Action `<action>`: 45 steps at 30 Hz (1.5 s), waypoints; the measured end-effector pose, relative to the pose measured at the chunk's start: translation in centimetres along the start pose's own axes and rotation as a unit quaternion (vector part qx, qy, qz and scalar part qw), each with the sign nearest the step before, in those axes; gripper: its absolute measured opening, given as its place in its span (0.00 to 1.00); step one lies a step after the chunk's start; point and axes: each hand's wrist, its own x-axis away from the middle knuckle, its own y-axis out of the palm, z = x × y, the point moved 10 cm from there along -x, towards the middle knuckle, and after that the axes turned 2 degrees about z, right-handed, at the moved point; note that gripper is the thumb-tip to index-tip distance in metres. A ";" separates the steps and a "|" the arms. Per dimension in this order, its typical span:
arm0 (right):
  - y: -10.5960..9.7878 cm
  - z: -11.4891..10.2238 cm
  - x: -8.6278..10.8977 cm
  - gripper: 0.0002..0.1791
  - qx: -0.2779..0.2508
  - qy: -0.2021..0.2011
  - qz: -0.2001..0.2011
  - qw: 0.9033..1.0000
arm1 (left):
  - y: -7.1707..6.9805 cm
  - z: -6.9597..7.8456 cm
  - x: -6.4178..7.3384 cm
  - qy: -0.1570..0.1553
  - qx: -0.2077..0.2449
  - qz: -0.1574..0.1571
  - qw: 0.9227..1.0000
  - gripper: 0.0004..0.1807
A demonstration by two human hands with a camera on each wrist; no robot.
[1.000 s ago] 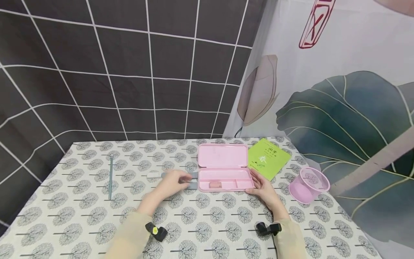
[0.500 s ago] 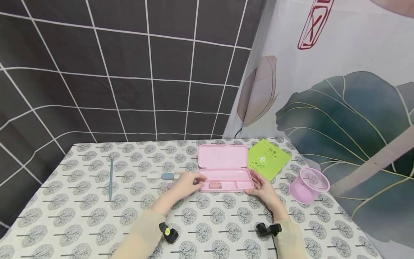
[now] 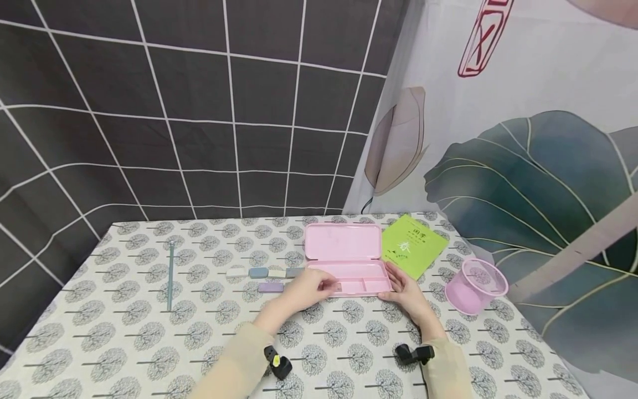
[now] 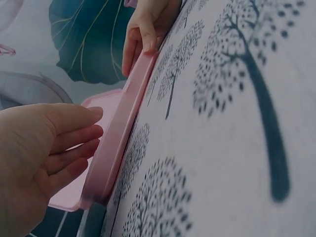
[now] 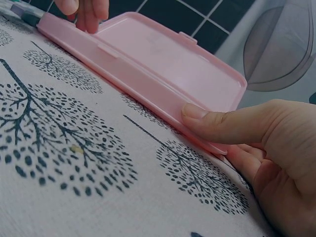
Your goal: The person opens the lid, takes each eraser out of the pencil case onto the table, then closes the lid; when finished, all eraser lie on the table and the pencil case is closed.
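Note:
A pink pencil case (image 3: 344,241) lies with its lid raised on the patterned tablecloth. My left hand (image 3: 310,289) is over its left part, fingers loosely bent above the front compartment. Nothing shows between those fingers in the left wrist view, where the same hand (image 4: 54,148) has its thumb apart from the fingers. A small brownish-pink block (image 3: 339,287) in that compartment is mostly hidden by the hand. At the right end, my right hand (image 3: 410,293) grips the case. Its thumb (image 5: 212,121) presses the front wall and its fingers go behind.
Left of the case, a row holds a white block (image 3: 237,272), a blue block (image 3: 258,272), a cream block (image 3: 276,273) and a grey block (image 3: 294,272). A purple block (image 3: 271,287) lies nearer. There are also a pencil (image 3: 171,277), green booklet (image 3: 416,244) and pink cup (image 3: 468,292).
My left hand has moved right, from over the row of blocks to over the case's front compartment, uncovering the blocks. The right hand stays on the case's right end.

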 end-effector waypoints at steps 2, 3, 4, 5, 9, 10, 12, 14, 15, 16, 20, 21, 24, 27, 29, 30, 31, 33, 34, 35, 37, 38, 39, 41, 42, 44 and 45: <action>0.0 0.1 0.0 0.52 0.002 -0.002 0.000 1.000 | 0.2 0.2 0.0 -0.003 -0.005 0.001 1.000 0.11; 0.0 0.2 0.0 0.52 0.003 -0.002 -0.001 1.000 | 0.3 0.1 0.0 -0.007 -0.007 0.001 1.000 0.11; 0.0 0.2 0.0 0.52 0.005 -0.003 -0.002 1.000 | 0.4 0.1 0.0 -0.012 -0.007 0.001 1.000 0.11; 0.0 0.2 0.0 0.53 0.008 -0.003 -0.001 1.000 | 0.4 0.1 0.0 -0.015 -0.011 0.002 1.000 0.11; 0.0 0.3 0.1 0.54 0.010 -0.001 -0.001 1.000 | 0.6 0.0 0.0 -0.029 -0.018 0.005 0.999 0.10; 0.0 0.3 0.1 0.54 0.009 -0.001 -0.002 1.000 | 0.7 0.0 0.0 -0.031 -0.020 0.006 0.999 0.10; 0.0 0.5 0.1 0.54 0.003 0.002 0.001 1.000 | 0.8 -0.1 0.0 -0.035 -0.026 0.006 0.999 0.10; -0.1 0.6 0.0 0.54 0.000 0.002 0.001 1.000 | 0.8 0.0 0.0 -0.034 -0.035 0.005 0.999 0.10; -0.1 0.6 0.0 0.54 -0.001 0.002 0.002 1.000 | 0.8 0.0 -0.1 -0.033 -0.038 0.004 0.999 0.10; -0.1 0.6 0.0 0.54 0.000 0.002 0.002 1.000 | 0.9 0.1 -0.1 -0.030 -0.042 0.003 0.999 0.09; -0.1 0.3 0.0 0.52 0.002 -0.001 0.001 1.000 | 0.8 0.5 -0.3 -0.023 -0.047 -0.002 0.999 0.08; -0.1 0.2 0.0 0.52 0.003 -0.002 0.001 1.000 | 0.8 0.5 -0.4 -0.024 -0.047 -0.003 0.999 0.08; -0.2 0.1 0.0 0.52 0.004 -0.001 0.001 1.000 | 0.9 0.6 -0.6 -0.024 -0.048 -0.004 0.999 0.08; -0.1 0.0 0.1 0.52 0.000 0.000 0.000 1.000 | 0.9 0.7 -0.8 -0.025 -0.046 -0.001 0.999 0.09; -0.1 0.0 0.1 0.52 0.001 0.000 0.000 1.000 | 1.0 0.8 -0.9 -0.028 -0.043 0.001 0.999 0.09; -0.1 0.0 0.1 0.52 0.000 -0.001 -0.001 1.000 | 1.0 0.8 -0.9 -0.030 -0.043 0.002 0.999 0.10; 0.0 -0.1 0.1 0.52 -0.001 -0.001 -0.001 1.000 | 0.9 0.8 -1.0 -0.033 -0.042 0.004 0.999 0.10; 0.0 -0.1 0.0 0.52 0.000 -0.001 -0.001 1.000 | 0.9 0.7 -1.1 -0.040 -0.042 0.005 0.998 0.10; 0.0 -0.1 0.1 0.52 0.000 -0.002 -0.001 1.000 | 0.9 0.6 -1.1 -0.044 -0.042 0.005 0.998 0.11; 0.0 -0.1 0.0 0.52 0.000 -0.001 -0.001 1.000 | 0.9 0.6 -1.1 -0.048 -0.043 0.005 0.998 0.11; 0.0 -0.1 0.0 0.52 -0.001 -0.001 0.000 1.000 | 0.9 0.6 -1.1 -0.054 -0.041 0.005 0.998 0.11; 0.0 -0.1 0.0 0.52 -0.001 0.000 0.000 1.000 | 0.8 0.5 -1.1 -0.057 -0.042 0.005 0.998 0.11; 0.0 -0.1 0.0 0.52 -0.001 0.000 0.000 1.000 | 0.8 0.6 -1.1 -0.058 -0.042 0.005 0.997 0.11; 0.0 0.0 0.0 0.52 -0.001 0.000 0.000 1.000 | 0.8 0.6 -1.1 -0.061 -0.042 0.006 0.997 0.11; 0.0 0.0 0.0 0.52 -0.002 0.001 0.000 1.000 | 0.8 0.6 -1.1 -0.063 -0.043 0.007 0.997 0.11; 0.0 0.0 0.0 0.52 -0.004 0.001 -0.002 1.000 | 0.8 0.4 -1.2 -0.068 -0.046 0.007 0.997 0.11; 0.0 0.0 0.0 0.52 -0.004 0.002 -0.003 1.000 | 0.8 0.4 -1.2 -0.070 -0.046 0.007 0.996 0.11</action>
